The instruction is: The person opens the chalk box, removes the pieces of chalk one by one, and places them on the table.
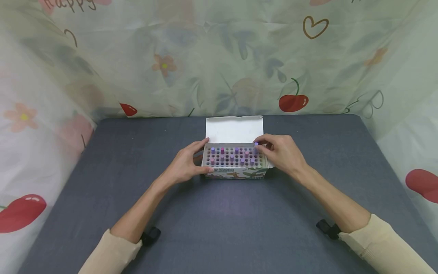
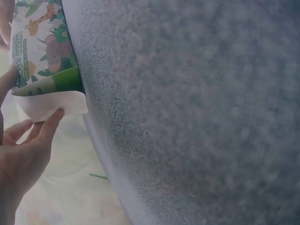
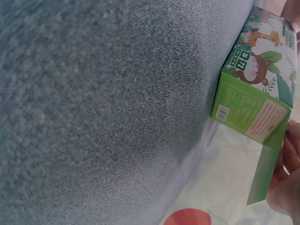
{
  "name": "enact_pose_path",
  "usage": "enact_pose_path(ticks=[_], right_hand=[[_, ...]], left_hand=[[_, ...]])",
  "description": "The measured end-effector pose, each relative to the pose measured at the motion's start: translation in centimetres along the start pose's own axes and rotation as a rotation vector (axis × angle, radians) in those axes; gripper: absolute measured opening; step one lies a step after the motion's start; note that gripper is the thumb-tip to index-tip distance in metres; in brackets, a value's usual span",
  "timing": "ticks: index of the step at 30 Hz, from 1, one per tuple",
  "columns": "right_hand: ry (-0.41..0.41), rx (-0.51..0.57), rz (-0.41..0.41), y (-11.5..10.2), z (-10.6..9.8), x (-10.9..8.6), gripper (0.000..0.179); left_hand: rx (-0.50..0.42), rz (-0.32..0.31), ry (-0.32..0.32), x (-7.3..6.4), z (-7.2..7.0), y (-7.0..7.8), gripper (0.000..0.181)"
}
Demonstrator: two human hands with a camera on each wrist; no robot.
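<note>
A printed cardboard box [image 1: 236, 174] lies on the table with its white lid [image 1: 234, 129] raised at the back. Rows of holes fill its top, and several purple and pink capped markers stand in some of them. My left hand [image 1: 184, 163] grips the box's left end, thumb on the front rim and fingertips at the back corner and by a white end flap [image 2: 56, 103]. At the back right corner, my right hand [image 1: 284, 154] pinches a purple marker [image 1: 256, 145] between thumb and forefinger. The marker's lower end is hidden.
A dark grey cloth-covered table [image 1: 232, 224] spreads around the box. Behind it hangs a patterned curtain [image 1: 205, 57], which also lines both sides. In the right wrist view, a green side flap [image 3: 262, 173] sticks out from the box's right end, near the right hand.
</note>
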State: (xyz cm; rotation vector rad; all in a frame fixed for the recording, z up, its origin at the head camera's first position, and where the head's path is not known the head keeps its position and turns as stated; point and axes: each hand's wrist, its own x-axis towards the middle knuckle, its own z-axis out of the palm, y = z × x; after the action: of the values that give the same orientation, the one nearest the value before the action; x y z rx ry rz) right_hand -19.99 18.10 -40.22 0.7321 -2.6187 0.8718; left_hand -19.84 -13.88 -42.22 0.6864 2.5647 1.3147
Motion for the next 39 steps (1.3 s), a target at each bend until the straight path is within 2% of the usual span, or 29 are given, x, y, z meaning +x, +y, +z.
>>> enact_pose_path(ticks=[14, 23, 28, 34, 39], right_hand=[[0.14, 0.053, -0.005, -0.4, -1.0, 0.3, 0.018], [0.217, 0.193, -0.013, -1.2, -1.4, 0.5, 0.015], [0.206, 0.306, 0.037, -2.1, -1.6, 0.4, 0.016], [0.153, 0.455, 0.118, -3.2, -1.8, 0.2, 0.017], [0.106, 0.536, 0.183, -3.9, -2.0, -0.1, 0.018]], left_hand=[[-0.022, -0.03, -0.034, 0.4, -0.1, 0.2, 0.093], [-0.02, -0.041, -0.024, 0.3, -0.3, 0.1, 0.093], [-0.023, -0.047, -0.035, 0.3, -0.4, -0.1, 0.093], [-0.039, -0.073, -0.04, 0.2, -0.4, -0.2, 0.091], [-0.035, -0.088, -0.044, 0.2, -0.4, -0.2, 0.091]])
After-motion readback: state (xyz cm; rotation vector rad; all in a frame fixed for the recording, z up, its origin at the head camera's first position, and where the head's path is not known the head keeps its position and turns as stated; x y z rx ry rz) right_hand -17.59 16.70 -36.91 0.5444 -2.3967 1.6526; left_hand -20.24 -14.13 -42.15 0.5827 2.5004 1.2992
